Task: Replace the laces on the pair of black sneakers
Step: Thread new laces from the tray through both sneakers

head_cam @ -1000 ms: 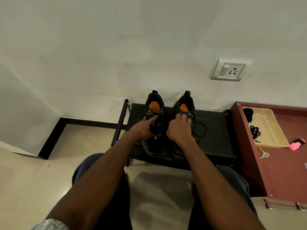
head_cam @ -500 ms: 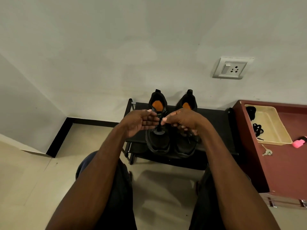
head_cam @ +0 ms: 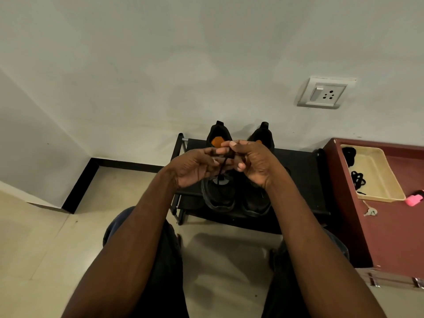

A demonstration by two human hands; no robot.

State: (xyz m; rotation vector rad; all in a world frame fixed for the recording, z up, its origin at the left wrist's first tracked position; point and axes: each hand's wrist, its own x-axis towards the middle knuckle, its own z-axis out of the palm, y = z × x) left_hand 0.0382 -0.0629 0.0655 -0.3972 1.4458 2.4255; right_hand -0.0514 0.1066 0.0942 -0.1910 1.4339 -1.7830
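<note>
Hands raised, fingers (head_cam: 239,166) seemingly pinching lace (head_cam: 223,165)

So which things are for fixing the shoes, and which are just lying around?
For the job:
- left sneaker
- right sneaker
- black lace, pinched by the left hand and right hand
- spare black laces in the beige tray

Just lying about:
- pink highlighter
- keys
- wall socket
</note>
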